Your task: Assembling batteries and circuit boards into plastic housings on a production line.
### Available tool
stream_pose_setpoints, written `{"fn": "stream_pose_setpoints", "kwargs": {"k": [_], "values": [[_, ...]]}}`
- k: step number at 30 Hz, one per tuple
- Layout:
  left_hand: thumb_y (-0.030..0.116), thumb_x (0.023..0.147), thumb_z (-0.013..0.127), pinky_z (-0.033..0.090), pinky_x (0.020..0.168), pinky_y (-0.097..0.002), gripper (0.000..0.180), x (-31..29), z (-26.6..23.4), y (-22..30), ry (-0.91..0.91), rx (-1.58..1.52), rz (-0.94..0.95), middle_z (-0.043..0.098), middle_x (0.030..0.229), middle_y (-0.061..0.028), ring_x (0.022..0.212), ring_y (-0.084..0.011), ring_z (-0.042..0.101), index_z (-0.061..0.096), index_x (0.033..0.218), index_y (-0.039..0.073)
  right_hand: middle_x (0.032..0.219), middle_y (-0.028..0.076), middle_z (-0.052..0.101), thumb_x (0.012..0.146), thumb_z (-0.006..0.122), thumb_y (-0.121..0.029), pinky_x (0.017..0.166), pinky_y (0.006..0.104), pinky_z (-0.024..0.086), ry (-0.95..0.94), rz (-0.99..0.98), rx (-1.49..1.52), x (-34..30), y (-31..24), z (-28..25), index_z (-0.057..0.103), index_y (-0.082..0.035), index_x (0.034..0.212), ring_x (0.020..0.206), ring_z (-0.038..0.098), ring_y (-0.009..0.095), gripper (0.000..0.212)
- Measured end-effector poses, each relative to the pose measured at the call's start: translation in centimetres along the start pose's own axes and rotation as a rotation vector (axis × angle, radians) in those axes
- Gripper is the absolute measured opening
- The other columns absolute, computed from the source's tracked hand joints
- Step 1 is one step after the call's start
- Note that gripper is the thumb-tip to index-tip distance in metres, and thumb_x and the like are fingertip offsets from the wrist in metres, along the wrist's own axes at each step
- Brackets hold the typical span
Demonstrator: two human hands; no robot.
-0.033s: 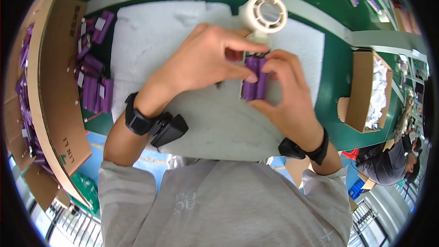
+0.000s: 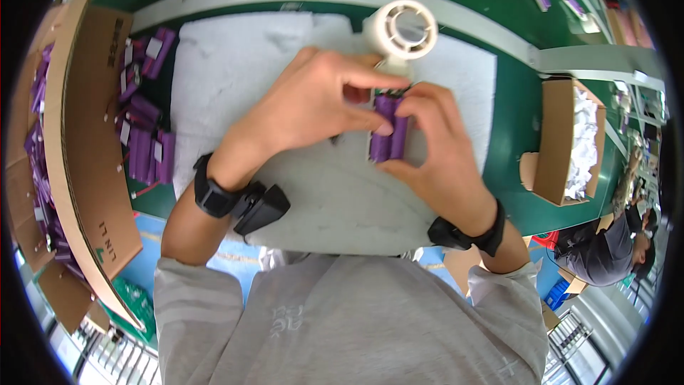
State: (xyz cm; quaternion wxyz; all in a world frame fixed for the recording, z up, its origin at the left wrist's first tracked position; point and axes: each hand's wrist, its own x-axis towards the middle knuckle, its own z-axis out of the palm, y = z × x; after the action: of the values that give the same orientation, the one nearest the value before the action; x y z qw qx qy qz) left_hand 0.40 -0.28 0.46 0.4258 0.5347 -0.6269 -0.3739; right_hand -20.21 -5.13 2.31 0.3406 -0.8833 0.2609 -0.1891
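Both my hands close around a purple battery pack (image 2: 390, 144) at the upper end of the work mat. My left hand (image 2: 313, 100) reaches in from the left, its thumb pressed on the pack and its fingers at the pack's top end. On the right side, my right hand (image 2: 445, 146) grips the pack between bent fingers and thumb. Just beyond them is a white handheld fan (image 2: 428, 37) with a round grilled head; its neck runs down to the pack. A narrow pale edge shows along the pack's left side. My fingers hide the top end.
Several purple battery packs (image 2: 151, 157) with wires lie left of the grey-white mat (image 2: 235, 50). Beyond them stands a cardboard box (image 2: 107, 142) with more packs past its wall. An open carton (image 2: 554, 146) of white paper pieces is at right. Another person (image 2: 605, 249) sits far right.
The whole view has shifted slightly, so the mat and fan appear a little lower and farther left. Both hands keep the same hold on the battery pack.
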Motion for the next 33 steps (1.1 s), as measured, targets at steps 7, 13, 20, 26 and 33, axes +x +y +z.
{"fn": "stream_pose_setpoints", "kwargs": {"k": [7, 13, 20, 26, 33], "values": [[0.000, 0.064, 0.084, 0.054, 0.083, -0.0290, 0.052, 0.0, 0.1, 1.3, -0.082, 0.049, -0.174, 0.072, 0.108, -0.0110, 0.090, -0.0155, 0.069, 0.070, 0.114, 0.006, 0.124, 0.014, 0.047, 0.059, 0.085, -0.002, 0.084, 0.0366, 0.055, -0.006, -0.018, 0.032, -0.2, -0.4, -0.5, 0.052, -0.004, 0.116, 0.105, 0.057, 0.034, 0.065], [-0.001, 0.065, 0.083, 0.054, 0.081, -0.0283, 0.053, 0.1, 0.2, 0.7, -0.067, -0.014, -0.138, 0.072, 0.109, -0.0086, 0.088, -0.0140, 0.067, 0.069, 0.115, 0.007, 0.124, 0.013, 0.047, 0.060, 0.086, -0.007, 0.085, 0.0393, 0.054, -0.053, -0.145, -0.035, -0.7, 0.7, -0.4, 0.056, -0.002, 0.124, 0.103, 0.058, 0.032, 0.071], [0.001, 0.069, 0.082, 0.054, 0.077, -0.0282, 0.054, 0.1, 0.0, 0.8, -0.072, -0.038, -0.142, 0.068, 0.117, -0.0090, 0.087, -0.0141, 0.066, 0.067, 0.119, 0.009, 0.125, 0.013, 0.049, 0.063, 0.085, -0.010, 0.081, 0.0377, 0.055, -0.031, -0.193, -0.292, -1.1, -0.1, -0.3, 0.057, -0.001, 0.126, 0.101, 0.059, 0.030, 0.070], [0.003, 0.075, 0.078, 0.054, 0.072, -0.0282, 0.055, -0.1, 0.9, 0.3, 0.264, -0.015, 0.025, 0.059, 0.127, -0.0101, 0.088, -0.0154, 0.064, 0.061, 0.127, 0.011, 0.132, 0.017, 0.047, 0.073, 0.077, -0.008, 0.084, 0.0400, 0.053, 0.090, -0.152, -0.446, 4.5, 3.5, -2.0, 0.054, -0.003, 0.130, 0.109, 0.057, 0.036, 0.061], [0.006, 0.081, 0.070, 0.052, 0.067, -0.0304, 0.040, 0.5, -0.4, -0.4, 0.686, -0.038, -0.018, 0.057, 0.114, -0.0124, 0.079, -0.0189, 0.061, 0.058, 0.119, 0.007, 0.135, 0.013, 0.049, 0.078, 0.066, 0.001, 0.092, 0.0415, 0.049, 0.079, -0.273, -0.306, 18.3, 2.5, -1.7, 0.051, -0.011, 0.134, 0.113, 0.056, 0.036, 0.059]]}}
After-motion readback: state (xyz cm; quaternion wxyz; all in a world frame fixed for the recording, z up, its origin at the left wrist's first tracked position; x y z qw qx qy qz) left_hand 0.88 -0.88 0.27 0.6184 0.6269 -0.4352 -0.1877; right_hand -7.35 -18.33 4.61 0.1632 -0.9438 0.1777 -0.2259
